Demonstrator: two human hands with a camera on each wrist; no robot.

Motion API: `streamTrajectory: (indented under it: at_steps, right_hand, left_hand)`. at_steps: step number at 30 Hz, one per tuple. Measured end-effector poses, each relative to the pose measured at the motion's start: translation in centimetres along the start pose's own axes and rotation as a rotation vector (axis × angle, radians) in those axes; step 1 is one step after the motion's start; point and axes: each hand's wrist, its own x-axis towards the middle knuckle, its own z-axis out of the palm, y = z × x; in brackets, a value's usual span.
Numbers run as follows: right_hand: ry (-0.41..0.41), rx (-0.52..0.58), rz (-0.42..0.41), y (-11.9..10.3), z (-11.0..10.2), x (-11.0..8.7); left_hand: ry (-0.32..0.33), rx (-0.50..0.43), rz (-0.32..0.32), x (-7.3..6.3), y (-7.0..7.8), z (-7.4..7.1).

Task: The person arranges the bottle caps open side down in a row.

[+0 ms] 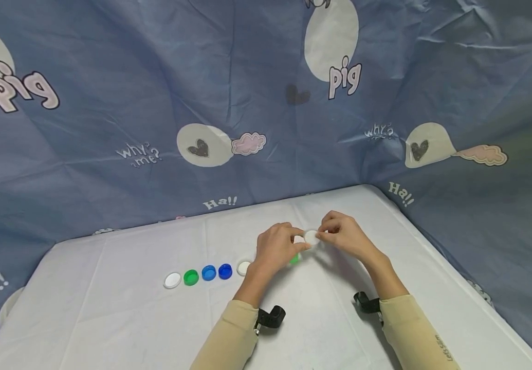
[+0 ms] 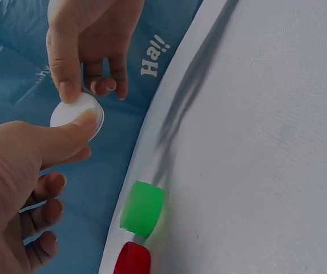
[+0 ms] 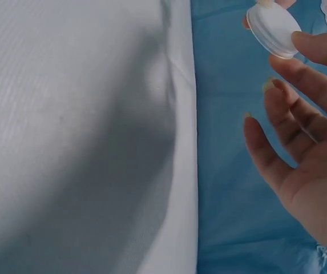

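Both hands meet at one white bottle cap (image 1: 311,237), held up above the white table. My left hand (image 1: 276,246) pinches its near-left edge between thumb and forefinger. From the other side, my right hand (image 1: 345,236) pinches the rim with thumb and forefinger. The left wrist view shows the round white cap (image 2: 75,114) flat side toward the camera, with the left thumb across its face. A ridged edge shows on the cap (image 3: 273,28) in the right wrist view. Below the hands stand a green cap (image 2: 142,209) and a red cap (image 2: 133,260).
A row of caps lies to the left: a white cap (image 1: 172,280), a green cap (image 1: 191,277), a light blue cap (image 1: 208,273), a dark blue cap (image 1: 225,271) and another white cap (image 1: 243,267). A printed blue cloth (image 1: 266,174) hangs behind the white table (image 1: 122,318).
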Motion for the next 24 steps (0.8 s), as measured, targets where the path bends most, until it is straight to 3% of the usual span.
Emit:
streamTrajectory:
  at_steps: [4, 8, 12, 24]
  right_hand:
    - [-0.039, 0.099, 0.054, 0.11, -0.34, 0.03]
    - [-0.08, 0.197, 0.092, 0.28, -0.71, -0.01]
    - [-0.109, 0.245, 0.124, 0.46, -0.99, -0.18]
    - [-0.162, 0.239, 0.158, 0.7, -0.74, -0.08]
  left_hand:
    - [0.018, 0.054, 0.041, 0.02, 0.23, -0.18]
    - [0.084, 0.115, 0.087, -0.05, 0.34, -0.33]
    - [0.124, 0.114, 0.13, -0.16, 0.61, -0.6]
    - [0.085, 0.081, 0.139, -0.24, 0.4, -0.58]
